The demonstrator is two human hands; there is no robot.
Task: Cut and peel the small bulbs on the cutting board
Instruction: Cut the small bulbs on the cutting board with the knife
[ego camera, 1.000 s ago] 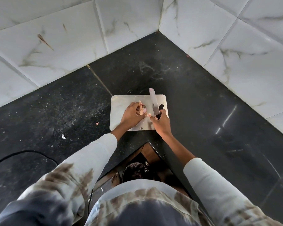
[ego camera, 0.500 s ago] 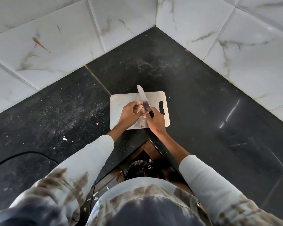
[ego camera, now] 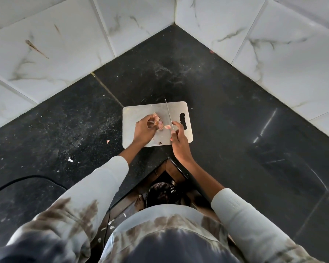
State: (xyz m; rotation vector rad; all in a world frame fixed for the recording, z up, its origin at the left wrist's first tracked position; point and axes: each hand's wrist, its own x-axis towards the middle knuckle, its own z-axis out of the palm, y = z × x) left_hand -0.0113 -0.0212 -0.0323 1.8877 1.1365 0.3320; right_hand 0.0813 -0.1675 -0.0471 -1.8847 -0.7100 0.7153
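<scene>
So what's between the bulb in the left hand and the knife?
Head view: a loose pinkish peel piece on the cutting board, between the bulb and the knife.

Head-worn view, steeply down onto countertop (ego camera: 235,114)

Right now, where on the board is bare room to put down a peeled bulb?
The board's far left part is bare, and a strip right of the knife, near the handle slot. The middle is crowded: left hand, bulb, right hand.
</scene>
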